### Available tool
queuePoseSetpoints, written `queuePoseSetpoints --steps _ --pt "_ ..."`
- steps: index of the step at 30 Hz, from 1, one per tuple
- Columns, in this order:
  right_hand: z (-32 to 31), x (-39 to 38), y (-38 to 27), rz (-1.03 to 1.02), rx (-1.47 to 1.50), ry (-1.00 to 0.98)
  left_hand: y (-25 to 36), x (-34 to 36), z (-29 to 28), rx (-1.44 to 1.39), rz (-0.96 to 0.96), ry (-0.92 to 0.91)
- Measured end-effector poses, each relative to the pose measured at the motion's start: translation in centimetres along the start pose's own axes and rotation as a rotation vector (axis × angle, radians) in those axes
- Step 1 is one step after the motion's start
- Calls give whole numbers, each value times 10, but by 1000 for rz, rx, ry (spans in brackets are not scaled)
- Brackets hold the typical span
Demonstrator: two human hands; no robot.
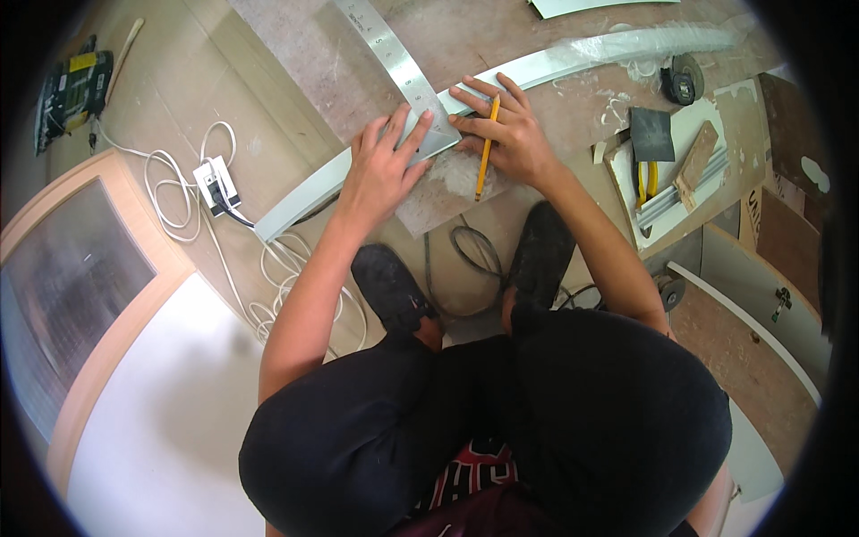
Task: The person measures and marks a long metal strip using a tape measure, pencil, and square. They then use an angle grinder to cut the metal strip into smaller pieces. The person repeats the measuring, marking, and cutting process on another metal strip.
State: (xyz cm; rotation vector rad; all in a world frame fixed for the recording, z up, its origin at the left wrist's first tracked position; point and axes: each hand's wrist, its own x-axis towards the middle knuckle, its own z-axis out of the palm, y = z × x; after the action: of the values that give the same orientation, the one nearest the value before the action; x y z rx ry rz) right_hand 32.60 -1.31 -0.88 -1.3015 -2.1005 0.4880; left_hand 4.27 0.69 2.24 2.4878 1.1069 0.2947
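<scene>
A long white trim strip crosses the floor in front of me, and a steel carpenter's square lies over it with its long arm pointing away. My left hand presses on the strip and the square's near end with its fingers spread flat. My right hand rests across the strip just right of the square, a yellow pencil tucked between its fingers. The strip's right part curves off to the far right. Beneath lies a dusty brown board; its near corner pokes out below my hands.
Right: a tape measure, a dark sheet, yellow-handled tool and wood scrap on a white board. Left: a white power strip with tangled cables and a framed door panel. My shoes stand close.
</scene>
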Motion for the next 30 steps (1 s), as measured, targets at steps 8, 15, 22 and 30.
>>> queuePoseSetpoints --steps 8,15,22,30 --pt "-4 2 1 3 17 2 2 3 1 41 2 4" --pt "-14 2 2 -49 -12 -13 5 1 4 10 -16 8" --pt "-38 3 -38 587 626 44 4 -3 3 10 1 39" --pt "-3 21 -35 500 563 172 0 -9 -1 20 -18 41"
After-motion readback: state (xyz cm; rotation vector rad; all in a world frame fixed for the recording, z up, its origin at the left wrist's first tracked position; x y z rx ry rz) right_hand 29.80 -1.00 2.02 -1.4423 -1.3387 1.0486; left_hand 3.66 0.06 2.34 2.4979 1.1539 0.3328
